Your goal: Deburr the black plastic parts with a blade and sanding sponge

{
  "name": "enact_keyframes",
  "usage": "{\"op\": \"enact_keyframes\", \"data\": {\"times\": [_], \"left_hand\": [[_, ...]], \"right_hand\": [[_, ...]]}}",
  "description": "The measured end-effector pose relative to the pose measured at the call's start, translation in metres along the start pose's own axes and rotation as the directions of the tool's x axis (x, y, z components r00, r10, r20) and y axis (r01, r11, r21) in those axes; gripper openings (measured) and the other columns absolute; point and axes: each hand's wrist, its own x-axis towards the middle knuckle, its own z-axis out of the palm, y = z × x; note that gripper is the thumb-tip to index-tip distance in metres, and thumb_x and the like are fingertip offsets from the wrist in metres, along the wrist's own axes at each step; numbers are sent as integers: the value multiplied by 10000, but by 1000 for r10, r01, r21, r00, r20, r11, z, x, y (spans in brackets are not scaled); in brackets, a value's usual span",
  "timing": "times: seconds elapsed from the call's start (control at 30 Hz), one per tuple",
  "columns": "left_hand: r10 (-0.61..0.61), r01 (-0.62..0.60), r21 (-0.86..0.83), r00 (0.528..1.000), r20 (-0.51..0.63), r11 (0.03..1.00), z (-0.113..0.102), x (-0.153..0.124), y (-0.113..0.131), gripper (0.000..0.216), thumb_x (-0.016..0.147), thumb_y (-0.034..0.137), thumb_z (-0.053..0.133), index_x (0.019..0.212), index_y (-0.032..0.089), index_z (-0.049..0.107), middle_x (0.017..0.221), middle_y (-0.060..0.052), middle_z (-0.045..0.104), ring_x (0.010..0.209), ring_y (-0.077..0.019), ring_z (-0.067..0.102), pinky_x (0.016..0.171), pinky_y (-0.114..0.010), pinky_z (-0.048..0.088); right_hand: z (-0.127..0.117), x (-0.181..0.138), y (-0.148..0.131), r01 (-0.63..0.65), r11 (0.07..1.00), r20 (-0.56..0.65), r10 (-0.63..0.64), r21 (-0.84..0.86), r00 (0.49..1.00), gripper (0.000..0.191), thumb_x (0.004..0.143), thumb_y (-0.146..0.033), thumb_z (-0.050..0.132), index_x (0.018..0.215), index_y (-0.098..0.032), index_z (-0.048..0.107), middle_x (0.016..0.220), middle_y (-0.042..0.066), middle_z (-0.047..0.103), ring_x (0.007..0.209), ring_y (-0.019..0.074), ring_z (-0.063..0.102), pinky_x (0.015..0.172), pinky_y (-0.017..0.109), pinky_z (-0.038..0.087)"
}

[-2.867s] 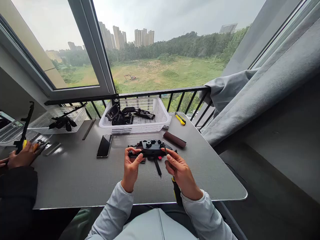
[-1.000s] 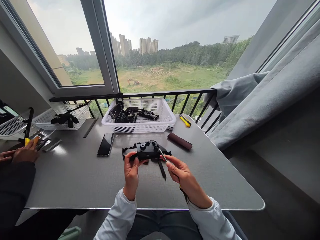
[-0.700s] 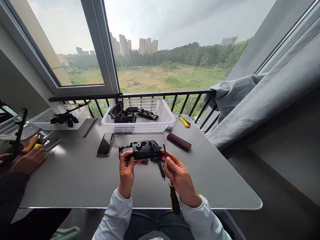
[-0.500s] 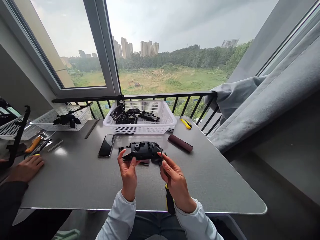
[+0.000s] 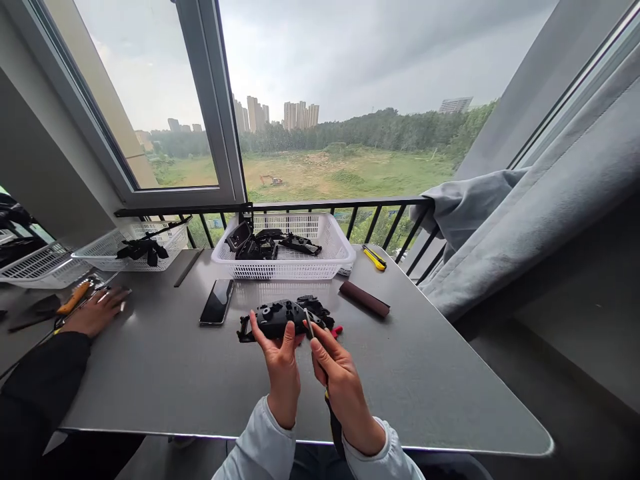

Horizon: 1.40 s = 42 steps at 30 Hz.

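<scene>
My left hand [image 5: 280,363] grips a black plastic part [image 5: 280,318] from below, holding it just above the grey table [image 5: 425,373]. My right hand [image 5: 336,377] is closed around a screwdriver [image 5: 320,363]; its thin shaft points up at the part's right side, and its black and yellow handle runs down under my wrist. A small red piece [image 5: 338,329] shows beside the part.
A white basket [image 5: 330,250] with black parts stands behind, with a phone [image 5: 217,301], a brown bar [image 5: 365,299] and a yellow knife [image 5: 374,258] around it. At the left, another person's hand [image 5: 95,313] rests by tools and two more baskets [image 5: 165,239].
The camera view shifted up and right. I brought the part closer and tilted it, and my hands drew together. The other person put down the long black piece and laid the hand flat.
</scene>
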Motion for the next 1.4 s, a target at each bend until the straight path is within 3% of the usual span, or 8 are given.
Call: {"op": "enact_keyframes", "data": {"times": [0.17,0.3,0.47,0.57,0.7,0.93,1.13,1.4], "left_hand": [[-7,6,23,999,46,1000,1,-4,2,1099,670,371,820,1491,336,92,1050,-53,692,886,-195,707,792,-321,563],[-6,4,38,998,64,999,-3,-3,-1,1053,690,385,801,1492,323,121,1064,-73,706,954,-225,704,880,-372,547],[32,-35,62,998,53,997,-7,1,-10,660,719,404,768,1293,285,463,960,-44,713,853,-200,706,791,-331,551],[60,-61,57,998,21,997,-7,1,-13,493,703,416,777,1114,251,561,897,-14,707,791,-154,684,755,-283,529],[45,-45,38,999,9,998,-6,0,-12,484,660,405,813,1046,242,570,804,13,703,698,-129,662,694,-255,509],[50,-50,14,999,-20,999,-4,1,-6,534,621,393,836,1033,246,531,737,32,686,649,-152,682,667,-283,518],[42,-42,3,995,-90,999,-4,0,-6,573,635,402,819,1070,260,473,692,59,637,595,-121,646,621,-238,493],[237,-227,207,971,-21,952,-14,4,-15,462,794,482,676,1133,265,450,921,4,583,649,-114,624,643,-274,517]], "right_hand": [[0,1,9,7,998,40,-4,-66,999,642,735,-633,668,1192,-181,685,453,-93,281,409,83,238,403,236,225],[-1,3,12,50,993,69,-43,-108,997,566,761,-610,660,1175,-226,705,486,-53,376,427,108,329,398,248,283],[2,5,4,110,984,93,-97,-143,991,506,781,-565,662,1167,-242,712,669,24,588,586,165,540,474,265,426],[4,3,-1,160,976,74,-151,-148,986,442,783,-525,677,1135,-261,727,959,70,685,828,214,638,665,305,525],[4,-2,-3,188,967,78,-177,-172,981,401,813,-482,663,1152,-275,717,1159,83,681,962,235,643,812,341,525],[-2,-4,0,159,966,27,-157,-203,987,492,847,-499,623,1268,-244,647,968,81,726,604,168,608,548,295,508],[0,-2,2,203,955,97,-186,-214,978,418,857,-465,619,1209,-247,676,1104,91,735,904,245,696,821,371,552],[-10,1,-4,279,845,31,-299,-456,954,337,881,-384,565,1149,-212,673,1077,88,749,886,242,711,829,374,561]]}}
